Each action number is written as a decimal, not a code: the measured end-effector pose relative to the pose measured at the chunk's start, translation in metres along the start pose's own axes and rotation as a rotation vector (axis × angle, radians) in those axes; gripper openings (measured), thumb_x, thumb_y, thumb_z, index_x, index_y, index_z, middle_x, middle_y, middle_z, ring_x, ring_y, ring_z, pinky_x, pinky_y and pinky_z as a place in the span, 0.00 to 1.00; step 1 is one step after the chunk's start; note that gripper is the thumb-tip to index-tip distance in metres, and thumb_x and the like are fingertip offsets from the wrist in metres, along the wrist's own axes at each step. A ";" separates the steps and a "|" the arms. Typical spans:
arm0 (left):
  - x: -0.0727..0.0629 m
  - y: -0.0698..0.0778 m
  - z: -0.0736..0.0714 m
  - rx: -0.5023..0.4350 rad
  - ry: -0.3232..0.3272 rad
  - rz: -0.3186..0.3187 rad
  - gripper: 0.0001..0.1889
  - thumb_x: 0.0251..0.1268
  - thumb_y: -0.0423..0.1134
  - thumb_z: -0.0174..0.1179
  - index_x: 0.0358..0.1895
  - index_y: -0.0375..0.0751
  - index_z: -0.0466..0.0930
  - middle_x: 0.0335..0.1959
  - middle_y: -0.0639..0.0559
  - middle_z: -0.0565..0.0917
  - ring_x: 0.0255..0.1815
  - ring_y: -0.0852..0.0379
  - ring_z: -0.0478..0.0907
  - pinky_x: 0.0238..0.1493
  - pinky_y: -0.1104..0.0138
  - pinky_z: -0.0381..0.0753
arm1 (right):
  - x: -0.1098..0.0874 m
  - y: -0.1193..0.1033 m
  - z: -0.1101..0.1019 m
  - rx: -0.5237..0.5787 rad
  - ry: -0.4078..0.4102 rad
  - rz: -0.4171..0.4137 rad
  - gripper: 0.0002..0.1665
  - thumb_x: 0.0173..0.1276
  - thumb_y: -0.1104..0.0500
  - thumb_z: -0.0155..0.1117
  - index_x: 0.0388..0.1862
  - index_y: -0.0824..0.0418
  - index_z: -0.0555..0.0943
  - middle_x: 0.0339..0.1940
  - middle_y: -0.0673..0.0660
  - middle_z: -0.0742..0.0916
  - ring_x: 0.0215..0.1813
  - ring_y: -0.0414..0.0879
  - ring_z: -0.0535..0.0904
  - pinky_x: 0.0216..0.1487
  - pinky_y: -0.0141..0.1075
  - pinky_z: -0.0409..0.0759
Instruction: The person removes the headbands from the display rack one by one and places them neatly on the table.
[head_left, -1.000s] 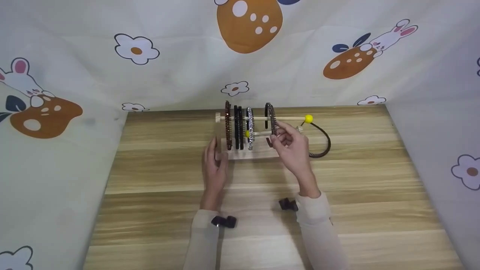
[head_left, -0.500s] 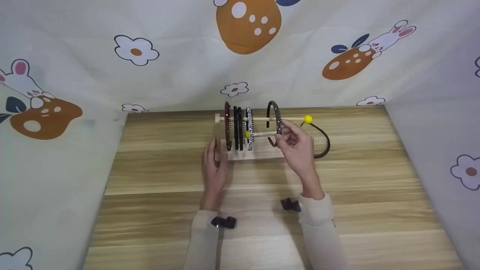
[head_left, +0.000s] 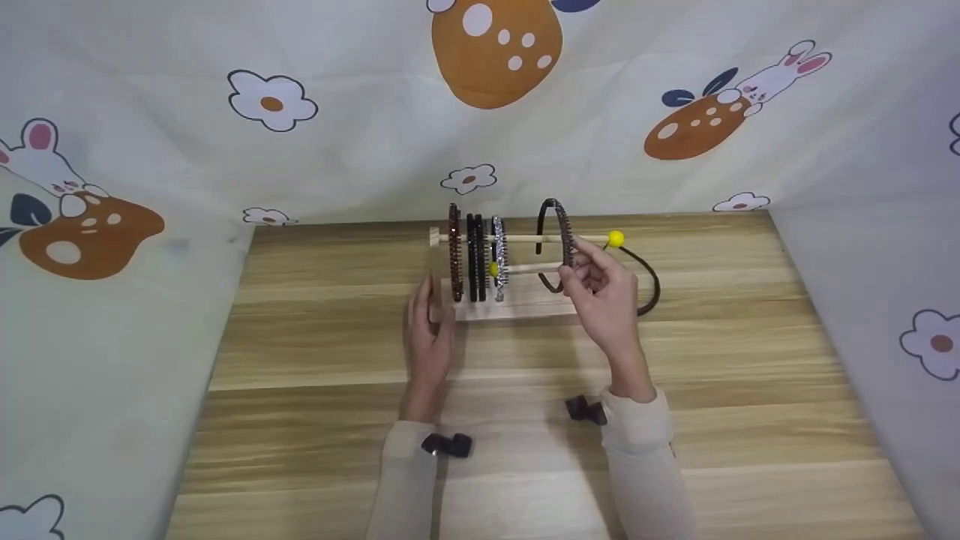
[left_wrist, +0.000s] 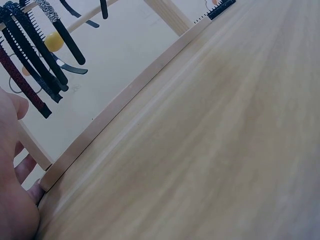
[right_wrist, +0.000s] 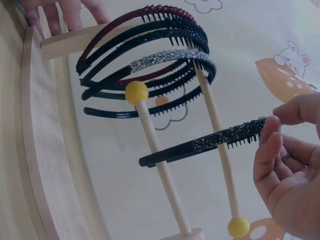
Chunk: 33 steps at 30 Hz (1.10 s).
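"Because I can't see the desk (head_left: 300,420), where are both hands?"

"The right hand (head_left: 607,296) pinches a dark, glittery headband (right_wrist: 220,136) between thumb and fingers; the long rod (head_left: 525,238) of a wooden stand (head_left: 514,307) appears to run through its curve. The left hand (head_left: 430,334) grips the stand's left end, thumb in front, fingers behind."

"What could go wrong?"

"If the headband tilts, its comb teeth could snag on the rod. The yellow ball (head_left: 616,238) at the rod's free end might catch it too. A hard tug could then slide or tip the stand, especially under a slack left-hand grip."

"And the others?"

"Four headbands (head_left: 481,259) hang near the left end, well apart from this one; a jolt might shift them. Another headband (head_left: 658,281) curves out behind the right hand, partly hidden, where a careless wrist could knock it."
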<state>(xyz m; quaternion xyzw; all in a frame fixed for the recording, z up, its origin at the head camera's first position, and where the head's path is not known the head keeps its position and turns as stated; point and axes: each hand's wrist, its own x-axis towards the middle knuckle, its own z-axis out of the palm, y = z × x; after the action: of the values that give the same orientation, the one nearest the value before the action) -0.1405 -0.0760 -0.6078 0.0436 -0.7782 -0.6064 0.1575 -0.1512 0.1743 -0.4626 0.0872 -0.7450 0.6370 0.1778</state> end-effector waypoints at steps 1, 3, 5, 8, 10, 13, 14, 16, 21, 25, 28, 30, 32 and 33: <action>0.000 0.000 0.000 0.002 -0.001 0.000 0.35 0.84 0.45 0.61 0.88 0.43 0.63 0.87 0.41 0.65 0.81 0.34 0.69 0.73 0.32 0.76 | 0.000 0.000 -0.001 0.002 0.002 -0.004 0.25 0.71 0.75 0.70 0.66 0.81 0.82 0.38 0.62 0.90 0.31 0.35 0.82 0.31 0.24 0.81; 0.000 0.000 0.000 0.005 -0.002 0.003 0.35 0.85 0.45 0.61 0.88 0.43 0.63 0.87 0.41 0.65 0.80 0.34 0.69 0.72 0.31 0.76 | -0.001 -0.002 -0.002 0.008 0.004 -0.011 0.25 0.71 0.75 0.70 0.66 0.81 0.82 0.37 0.60 0.89 0.31 0.34 0.82 0.31 0.24 0.82; 0.000 -0.001 0.000 0.004 0.000 0.011 0.35 0.85 0.44 0.61 0.88 0.43 0.63 0.86 0.40 0.65 0.80 0.33 0.70 0.70 0.30 0.77 | -0.001 -0.003 -0.003 0.014 0.005 -0.012 0.24 0.72 0.75 0.70 0.66 0.81 0.81 0.37 0.57 0.89 0.31 0.34 0.82 0.31 0.24 0.82; 0.000 -0.005 0.001 -0.004 0.006 0.025 0.35 0.84 0.44 0.61 0.87 0.44 0.64 0.86 0.39 0.65 0.79 0.33 0.70 0.69 0.30 0.79 | -0.001 -0.005 -0.004 0.020 0.010 -0.008 0.25 0.72 0.76 0.70 0.66 0.82 0.81 0.37 0.56 0.89 0.31 0.35 0.82 0.32 0.24 0.81; 0.000 -0.008 0.002 -0.015 0.010 0.039 0.35 0.84 0.44 0.62 0.87 0.44 0.63 0.85 0.38 0.66 0.79 0.32 0.70 0.69 0.31 0.80 | -0.001 -0.006 -0.005 0.023 0.014 -0.002 0.25 0.72 0.76 0.69 0.66 0.82 0.81 0.37 0.56 0.89 0.31 0.35 0.82 0.32 0.24 0.82; 0.001 -0.015 0.003 -0.022 0.015 0.071 0.35 0.84 0.44 0.62 0.87 0.43 0.63 0.84 0.36 0.67 0.78 0.32 0.71 0.70 0.32 0.79 | -0.001 -0.007 -0.007 0.023 0.022 -0.001 0.25 0.71 0.77 0.69 0.66 0.82 0.81 0.37 0.57 0.89 0.31 0.36 0.82 0.32 0.24 0.82; 0.002 -0.016 0.003 -0.028 0.013 0.080 0.35 0.84 0.44 0.62 0.87 0.43 0.64 0.84 0.36 0.67 0.78 0.31 0.71 0.70 0.31 0.78 | 0.000 -0.007 -0.007 0.024 0.024 0.001 0.25 0.71 0.77 0.69 0.66 0.81 0.82 0.37 0.57 0.89 0.31 0.36 0.82 0.32 0.24 0.82; 0.003 -0.021 0.003 -0.024 0.012 0.086 0.35 0.84 0.46 0.62 0.87 0.45 0.64 0.84 0.38 0.67 0.78 0.34 0.71 0.70 0.33 0.79 | 0.000 -0.008 -0.008 0.033 0.028 0.004 0.25 0.71 0.77 0.69 0.66 0.81 0.82 0.37 0.56 0.89 0.31 0.37 0.82 0.32 0.24 0.83; 0.003 -0.026 0.004 -0.019 0.006 0.080 0.34 0.84 0.46 0.62 0.87 0.47 0.64 0.84 0.41 0.68 0.78 0.38 0.71 0.70 0.36 0.80 | 0.000 -0.010 -0.012 0.049 0.040 -0.008 0.24 0.71 0.77 0.69 0.65 0.81 0.82 0.36 0.52 0.89 0.30 0.36 0.81 0.31 0.24 0.82; 0.002 -0.022 0.003 -0.021 0.013 0.097 0.34 0.84 0.44 0.62 0.87 0.44 0.64 0.84 0.39 0.68 0.78 0.35 0.71 0.69 0.35 0.80 | 0.000 -0.010 -0.014 0.054 0.052 -0.029 0.23 0.72 0.78 0.70 0.65 0.82 0.82 0.36 0.51 0.89 0.29 0.37 0.81 0.30 0.25 0.82; 0.001 -0.016 0.002 -0.020 0.020 0.103 0.34 0.84 0.43 0.61 0.87 0.43 0.64 0.83 0.37 0.68 0.77 0.34 0.72 0.69 0.33 0.80 | 0.001 -0.011 -0.016 0.057 0.060 -0.026 0.23 0.72 0.77 0.70 0.65 0.82 0.82 0.36 0.51 0.89 0.29 0.38 0.82 0.31 0.25 0.83; 0.000 -0.010 0.002 -0.011 0.023 0.103 0.34 0.83 0.43 0.61 0.86 0.41 0.64 0.83 0.36 0.69 0.77 0.32 0.72 0.69 0.32 0.79 | 0.001 -0.012 -0.017 0.061 0.066 -0.022 0.23 0.72 0.77 0.70 0.64 0.82 0.82 0.36 0.50 0.89 0.29 0.39 0.82 0.31 0.26 0.84; 0.000 -0.009 0.002 0.002 0.024 0.096 0.34 0.84 0.44 0.61 0.86 0.41 0.64 0.83 0.37 0.69 0.77 0.32 0.72 0.70 0.32 0.78 | 0.001 -0.012 -0.019 0.063 0.074 -0.022 0.23 0.71 0.77 0.69 0.64 0.82 0.82 0.36 0.49 0.88 0.29 0.39 0.82 0.30 0.26 0.83; 0.000 -0.007 0.001 0.001 0.023 0.091 0.34 0.84 0.44 0.61 0.86 0.40 0.64 0.83 0.36 0.68 0.77 0.31 0.72 0.70 0.31 0.77 | 0.001 -0.012 -0.020 0.065 0.078 -0.023 0.23 0.71 0.77 0.69 0.64 0.82 0.82 0.36 0.48 0.88 0.29 0.38 0.82 0.29 0.25 0.83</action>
<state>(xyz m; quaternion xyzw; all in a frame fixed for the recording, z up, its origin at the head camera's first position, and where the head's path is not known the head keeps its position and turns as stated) -0.1420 -0.0768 -0.6149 0.0151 -0.7777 -0.5979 0.1936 -0.1449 0.1916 -0.4482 0.0766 -0.7153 0.6619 0.2108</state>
